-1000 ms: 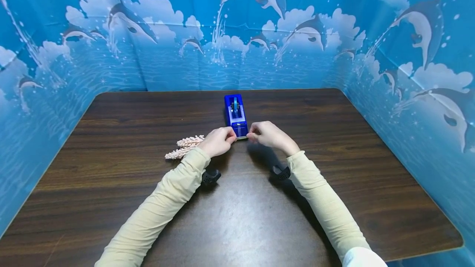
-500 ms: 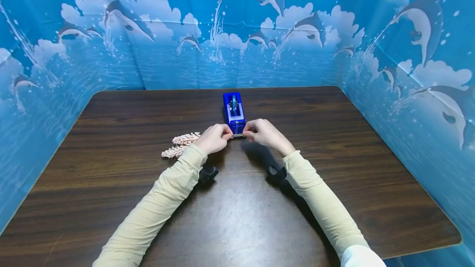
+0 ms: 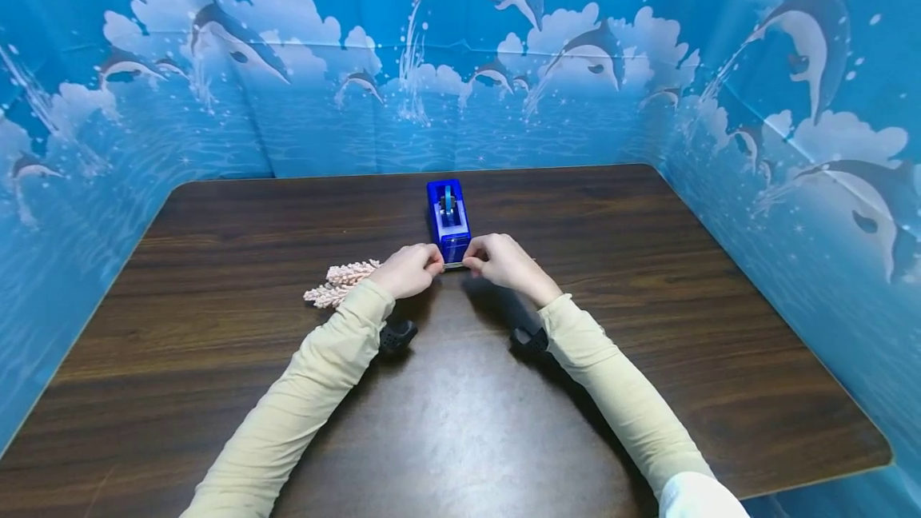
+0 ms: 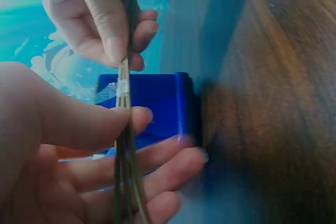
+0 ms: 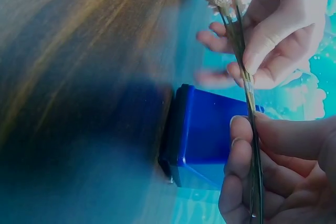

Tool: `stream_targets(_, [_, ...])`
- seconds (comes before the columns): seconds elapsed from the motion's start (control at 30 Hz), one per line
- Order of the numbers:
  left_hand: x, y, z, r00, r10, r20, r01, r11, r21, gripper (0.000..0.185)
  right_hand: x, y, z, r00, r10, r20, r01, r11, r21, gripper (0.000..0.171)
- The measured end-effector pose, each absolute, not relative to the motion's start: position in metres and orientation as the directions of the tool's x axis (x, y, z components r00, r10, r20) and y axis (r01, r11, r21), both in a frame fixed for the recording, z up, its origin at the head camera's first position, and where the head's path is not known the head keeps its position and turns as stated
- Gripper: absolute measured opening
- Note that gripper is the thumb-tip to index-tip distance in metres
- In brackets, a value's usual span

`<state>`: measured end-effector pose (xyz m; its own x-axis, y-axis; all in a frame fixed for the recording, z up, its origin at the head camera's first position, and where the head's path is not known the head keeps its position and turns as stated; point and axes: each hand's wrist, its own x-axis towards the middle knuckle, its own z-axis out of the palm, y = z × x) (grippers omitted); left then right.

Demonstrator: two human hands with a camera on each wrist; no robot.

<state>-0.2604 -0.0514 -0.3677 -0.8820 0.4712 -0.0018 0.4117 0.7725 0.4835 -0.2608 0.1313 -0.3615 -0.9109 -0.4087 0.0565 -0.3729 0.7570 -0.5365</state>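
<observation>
My left hand [image 3: 408,270] pinches a small bunch of thin green stems [image 4: 126,145] between thumb and fingers. Pale pink flower heads [image 3: 345,276] stick out beyond it to the left. Closer to the bare stem ends, my right hand [image 3: 504,264] pinches the same bunch. Between the two hands, a bit of clear tape [image 4: 122,87] lies on the stems, and a strip of it stretches toward the serrated edge of the blue tape dispenser [image 3: 449,218]. The stems are held level just in front of the dispenser, which carries a tape roll in its top.
The dark wood-grain table [image 3: 647,358] reaches out on all sides of the hands. A blue curtain [image 3: 324,126] printed with dolphins hangs along its back and sides. Black straps [image 3: 396,336] with cameras hang under both wrists.
The hands, flowers and dispenser appear slightly further left as the head view shifts. The gap between the hands stays about the same, and both keep pinching the stems.
</observation>
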Motion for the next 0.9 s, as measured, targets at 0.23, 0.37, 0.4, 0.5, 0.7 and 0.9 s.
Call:
stream_targets(0.23, [-0.255,-0.051,-0.36,-0.881,0.452,-0.14,0.299,0.761,0.575,0.028,-0.26,0.134,-0.358,-0.91,-0.409,0.076,-0.384,0.755,-0.532,0.011])
stream_targets(0.37, [-0.254,-0.049,-0.362,-0.892,0.427,-0.146,0.251,0.738,0.626,0.03,-0.261,0.137,-0.356,-0.906,-0.413,0.096,-0.396,0.745,-0.536,0.008])
stream_targets(0.4, [-0.254,-0.048,-0.362,-0.896,0.424,-0.135,0.252,0.733,0.631,0.029,-0.261,0.138,-0.355,-0.906,-0.412,0.101,-0.398,0.744,-0.537,0.007])
stream_targets(0.5, [-0.254,-0.045,-0.363,-0.91,0.405,-0.095,0.258,0.729,0.634,0.028,-0.262,0.141,-0.353,-0.903,-0.414,0.111,-0.405,0.739,-0.538,0.007])
stream_targets(0.7, [-0.253,-0.042,-0.365,-0.921,0.39,0.015,0.322,0.737,0.594,0.023,-0.262,0.145,-0.349,-0.901,-0.417,0.122,-0.416,0.745,-0.521,0.01])
stream_targets(0.9, [-0.251,-0.042,-0.365,-0.916,0.39,0.089,0.367,0.732,0.574,0.021,-0.261,0.147,-0.347,-0.902,-0.418,0.111,-0.411,0.749,-0.52,0.01])
